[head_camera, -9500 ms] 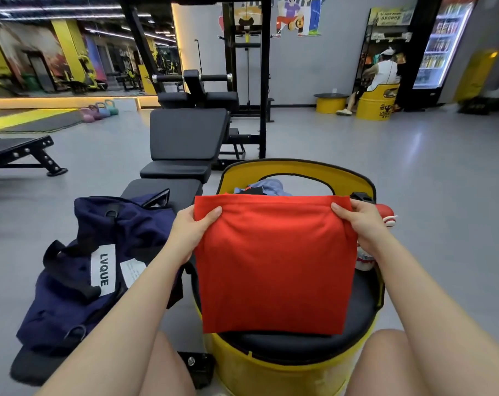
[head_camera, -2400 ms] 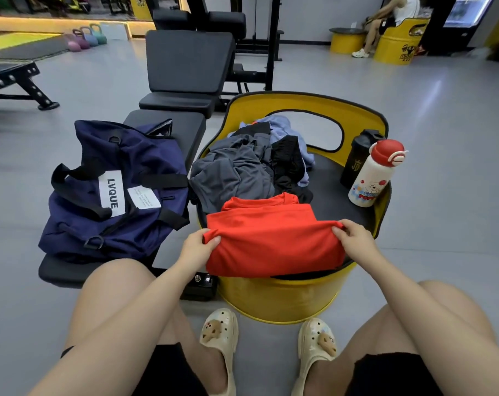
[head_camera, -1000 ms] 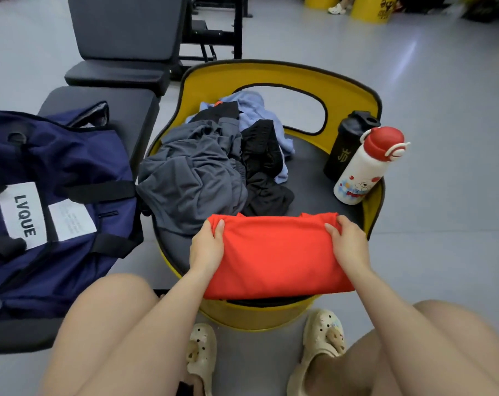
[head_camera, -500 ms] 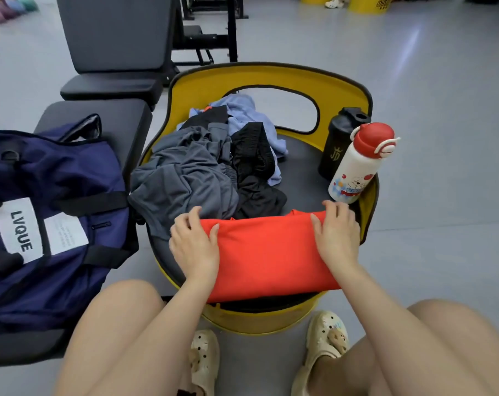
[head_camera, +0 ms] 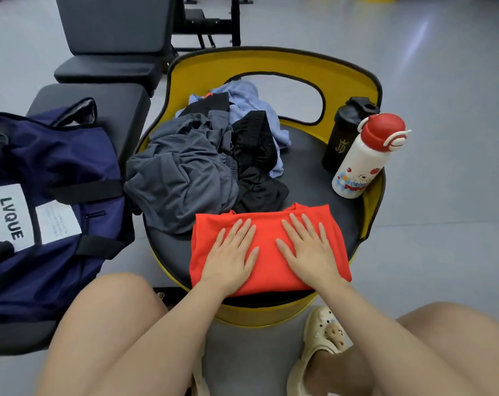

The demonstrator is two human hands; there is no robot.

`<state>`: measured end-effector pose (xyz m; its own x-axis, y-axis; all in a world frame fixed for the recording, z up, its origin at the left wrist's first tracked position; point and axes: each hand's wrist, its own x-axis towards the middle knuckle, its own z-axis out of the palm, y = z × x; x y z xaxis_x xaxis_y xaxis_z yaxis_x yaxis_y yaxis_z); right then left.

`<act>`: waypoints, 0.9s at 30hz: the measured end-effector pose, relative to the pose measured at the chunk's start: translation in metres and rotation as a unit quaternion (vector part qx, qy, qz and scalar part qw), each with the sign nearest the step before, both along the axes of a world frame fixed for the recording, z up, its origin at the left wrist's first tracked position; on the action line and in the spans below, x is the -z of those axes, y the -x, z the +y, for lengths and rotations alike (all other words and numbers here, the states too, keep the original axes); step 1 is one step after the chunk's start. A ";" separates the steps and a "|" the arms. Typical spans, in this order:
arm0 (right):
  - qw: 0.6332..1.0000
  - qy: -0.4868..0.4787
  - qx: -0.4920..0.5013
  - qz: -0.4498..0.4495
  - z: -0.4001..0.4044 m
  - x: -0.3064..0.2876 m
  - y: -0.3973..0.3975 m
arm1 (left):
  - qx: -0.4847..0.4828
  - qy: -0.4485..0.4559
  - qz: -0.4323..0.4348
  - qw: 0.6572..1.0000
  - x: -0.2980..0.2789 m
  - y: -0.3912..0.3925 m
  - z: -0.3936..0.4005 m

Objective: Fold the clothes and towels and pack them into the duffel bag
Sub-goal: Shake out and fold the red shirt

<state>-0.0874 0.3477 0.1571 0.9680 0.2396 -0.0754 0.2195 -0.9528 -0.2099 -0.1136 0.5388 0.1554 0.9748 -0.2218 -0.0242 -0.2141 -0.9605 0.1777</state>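
A: Where is the folded red shirt [head_camera: 268, 238]?
B: On the near edge of the yellow barrel seat [head_camera: 274, 61], on its black cushion. The left hand [head_camera: 231, 254] and right hand [head_camera: 306, 248] lie flat on it side by side, fingers straight and slightly spread, pressing down and gripping nothing.

A: And the unfolded clothes?
B: Heaped behind the shirt: a grey garment [head_camera: 182, 178], a black one [head_camera: 256, 164] and a pale blue one [head_camera: 254, 110], mostly buried, so what kind each is cannot be told.

A: The duffel bag?
B: The navy duffel bag [head_camera: 48, 201] marked LVQUE sits on the black bench [head_camera: 111, 101] to the left, cut off by the frame edge. Whether it is zipped is hard to make out.

A: Anything else?
B: A white bottle with a red cap [head_camera: 365, 158] stands at the seat's right edge, partly covering a black shaker [head_camera: 344, 130]. A cream clog [head_camera: 319, 344] shows below; the other is barely visible between the knees.
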 end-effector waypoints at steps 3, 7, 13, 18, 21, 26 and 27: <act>0.998 -0.031 0.051 0.008 -0.015 0.005 -0.001 | -0.011 0.014 -0.009 1.000 0.002 -0.001 0.007; 0.993 -0.055 0.103 0.025 -0.031 0.011 -0.002 | -0.033 0.030 -0.030 0.999 0.008 0.001 0.025; 0.993 -0.030 0.108 0.037 -0.030 0.004 -0.001 | -0.063 0.081 -0.042 0.994 0.007 0.017 0.046; 0.998 -0.029 0.009 -0.047 0.000 -0.015 0.007 | -0.293 0.273 -0.065 0.914 -0.005 0.023 0.056; 0.999 -0.022 -0.026 -0.024 0.019 -0.013 0.010 | -0.373 0.342 0.025 0.862 -0.013 0.024 0.060; 0.999 0.038 -0.001 0.000 0.030 -0.001 0.014 | -0.388 0.351 0.118 0.844 -0.022 0.028 0.062; 0.999 0.041 0.001 -0.001 0.033 0.000 0.015 | -0.388 0.353 0.134 0.841 -0.023 0.027 0.064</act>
<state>-0.1028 0.3803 0.1573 0.9685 0.2314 -0.0924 0.2186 -0.9670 -0.1311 -0.1407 0.6026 0.1789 0.8137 0.4271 -0.3943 0.5661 -0.4282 0.7044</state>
